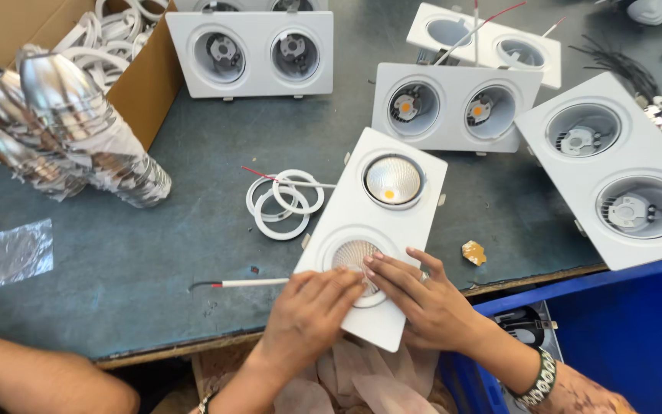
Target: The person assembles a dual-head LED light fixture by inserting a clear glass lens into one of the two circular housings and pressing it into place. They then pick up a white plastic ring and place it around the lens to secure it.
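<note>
A white twin downlight housing (415,230) lies near the bench's front edge. Its far socket holds a shiny reflector (393,180) with an orange emitter. My left hand (309,314) and my right hand (423,295) both press their fingertips on the near socket, where a ribbed reflector (352,253) and a white ring sit. A white wire with a red and black end (239,284) trails left from the housing. Three loose white rings (283,201) lie just left of the housing.
Several more white twin housings (250,54) (453,107) (614,169) lie around. Stacked silver reflectors in plastic (70,130) rest at left by a cardboard box of rings (147,84). A blue bin (622,337) stands at lower right. Another person's arm (40,376) shows at bottom left.
</note>
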